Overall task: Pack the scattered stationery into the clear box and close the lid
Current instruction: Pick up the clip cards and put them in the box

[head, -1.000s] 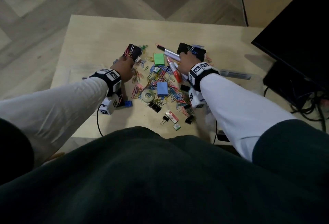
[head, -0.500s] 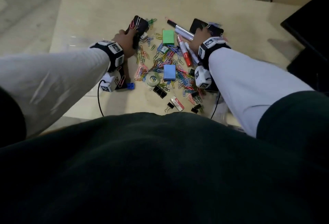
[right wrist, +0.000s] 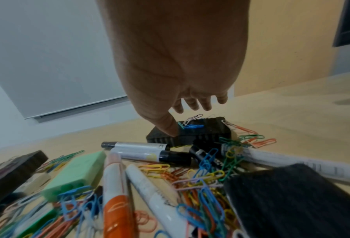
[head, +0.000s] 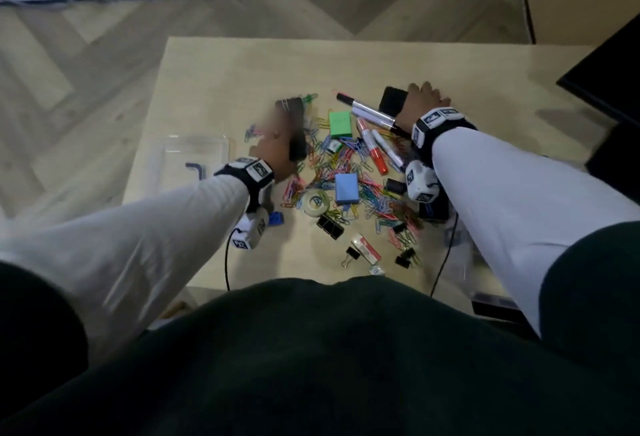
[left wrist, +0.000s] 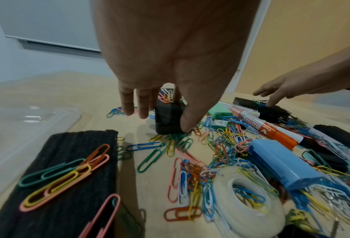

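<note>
A heap of coloured paper clips [head: 346,165] covers the middle of the wooden table [head: 242,64], mixed with markers [head: 372,151], a green box [head: 340,122], a blue box [head: 346,187], a tape roll [head: 315,201] and binder clips [head: 330,226]. My left hand [head: 277,144], blurred, pinches a black eraser [left wrist: 167,119] between thumb and fingers; clips cling to it. My right hand [head: 427,96] is spread over a second black eraser [right wrist: 200,133], only its thumb touching it. The clear box [head: 194,155] lies at the left, lidless.
A black monitor [head: 606,64] and cables stand at the right. More clear plastic [head: 464,262] shows under my right forearm. Further black erasers lie under each wrist [left wrist: 68,177] [right wrist: 292,201]. A small blue block [head: 276,219] sits beside my left wrist.
My right hand has let go of its eraser and slid to the right with fingers spread. The left hand with its eraser has shifted slightly toward the clear box.
</note>
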A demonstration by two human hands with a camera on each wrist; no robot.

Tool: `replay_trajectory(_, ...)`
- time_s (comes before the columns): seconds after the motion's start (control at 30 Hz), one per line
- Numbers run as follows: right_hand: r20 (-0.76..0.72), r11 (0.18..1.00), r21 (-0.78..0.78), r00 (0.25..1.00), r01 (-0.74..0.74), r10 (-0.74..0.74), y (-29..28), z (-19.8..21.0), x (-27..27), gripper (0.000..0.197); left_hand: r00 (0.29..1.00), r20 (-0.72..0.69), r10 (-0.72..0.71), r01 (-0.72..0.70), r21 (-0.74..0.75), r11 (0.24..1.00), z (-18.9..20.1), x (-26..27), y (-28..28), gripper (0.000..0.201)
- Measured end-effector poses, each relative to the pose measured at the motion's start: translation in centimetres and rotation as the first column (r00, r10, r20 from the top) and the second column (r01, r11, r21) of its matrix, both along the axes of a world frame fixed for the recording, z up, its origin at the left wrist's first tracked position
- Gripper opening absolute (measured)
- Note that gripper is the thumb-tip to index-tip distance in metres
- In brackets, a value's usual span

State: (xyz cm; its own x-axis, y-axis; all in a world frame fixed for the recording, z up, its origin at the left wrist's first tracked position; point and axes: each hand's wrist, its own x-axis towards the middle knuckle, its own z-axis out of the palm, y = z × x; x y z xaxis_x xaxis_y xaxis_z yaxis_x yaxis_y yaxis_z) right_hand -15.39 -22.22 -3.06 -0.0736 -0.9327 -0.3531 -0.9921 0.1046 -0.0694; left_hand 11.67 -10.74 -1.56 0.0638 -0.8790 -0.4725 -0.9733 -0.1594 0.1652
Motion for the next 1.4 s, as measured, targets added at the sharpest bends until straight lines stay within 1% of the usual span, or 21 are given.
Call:
replay_trajectory(0.07,0.0,0.999,0.047,1.0,0.008,-0.008,-0.2,-0.3,-0.7,0.058,1.0,0.001,-0.007,0.007,-0.015,1.0,-0.3,0.0,0.2,0.077)
replay_trajectory(0.13,-0.016,0.999,0.047,1.0,0.012,-0.011,0.0,-0.5,-0.9,0.058,1.0,-0.003,-0.005,0.005,-0.021,1.0,-0.7,-0.1,0.3,0.078)
replay_trajectory(0.23,-0.024,1.0,0.003,1.0,0.007,-0.007,0.9,-0.9,-0.4,0.055,1.0,-0.008,-0.011,0.011,-0.037,0.999,-1.3,-0.2,-0.2,0.075)
replay_trajectory(0.37,-0.029,0.992,-0.123,0.999,-0.04,0.036,2.9,-1.9,0.1,0.036,0.998,-0.021,-0.058,0.057,-0.056,0.997,-2.0,-0.8,-1.4,0.06)
replay_trajectory(0.43,-0.011,0.984,-0.178,1.0,-0.015,0.013,3.9,-2.5,0.4,0.037,0.998,-0.026,-0.064,0.062,-0.055,0.997,-2.7,-1.0,-1.9,0.057)
replay_trajectory(0.5,0.013,0.977,-0.212,1.0,0.012,-0.01,4.9,-2.7,0.6,0.043,0.999,-0.026,-0.043,0.042,-0.062,0.997,-3.2,-1.2,-2.2,0.053)
replay_trajectory(0.63,0.05,0.967,-0.249,0.998,0.044,-0.033,6.3,-2.1,0.5,0.053,0.999,0.004,0.032,-0.032,-0.082,0.996,-2.7,-1.8,-1.6,0.037)
replay_trajectory(0.7,0.078,0.958,-0.28,0.996,0.062,-0.041,6.7,-1.6,0.4,0.052,0.998,0.015,0.06,-0.059,-0.097,0.994,-2.4,-2.0,-1.2,0.031)
replay_trajectory(0.77,0.118,0.949,-0.307,0.993,0.067,-0.032,6.9,-1.0,0.5,0.048,0.997,0.021,0.073,-0.07,-0.106,0.992,-2.1,-1.9,-1.1,0.03)
replay_trajectory(0.9,0.222,0.934,-0.349,0.975,0.078,0.001,7.1,1.0,0.8,0.048,0.999,0.029,0.02,-0.016,-0.157,0.988,-0.8,-1.7,-0.6,0.033)
replay_trajectory(1.0,0.272,0.923,-0.378,0.961,0.067,0.041,7.8,2.8,1.1,0.05,0.999,0.025,-0.036,0.039,-0.147,0.988,0.5,-1.9,-0.6,0.033)
replay_trajectory(1.07,0.326,0.922,-0.377,0.944,0.089,0.042,8.5,3.8,1.4,0.051,0.997,0.012,-0.076,0.077,-0.164,0.983,1.3,-2.2,-0.6,0.031)
replay_trajectory(1.17,0.456,0.935,-0.315,0.89,0.163,-0.001,9.9,4.6,1.9,0.051,0.988,-0.056,-0.145,0.132,-0.185,0.974,2.2,-2.9,-0.4,0.03)
replay_trajectory(1.2,0.524,0.942,-0.268,0.851,0.202,-0.034,10.4,4.7,2.0,0.052,0.981,-0.099,-0.166,0.145,-0.189,0.971,2.5,-3.2,-0.3,0.029)
replay_trajectory(1.27,0.658,0.946,-0.151,0.743,0.287,-0.12,11.5,4.9,2.1,0.053,0.961,-0.196,-0.195,0.158,-0.192,0.969,2.8,-3.7,-0.1,0.03)
replay_trajectory(1.33,0.734,0.945,-0.054,0.655,0.321,-0.181,12.8,5.2,2.1,0.054,0.941,-0.264,-0.211,0.161,-0.198,0.967,3.0,-4.2,0.3,0.032)
replay_trajectory(1.4,0.761,0.949,0.013,0.613,0.315,-0.214,13.9,5.3,1.9,0.06,0.923,-0.32,-0.212,0.152,-0.203,0.967,3.4,-4.9,0.8,0.035)
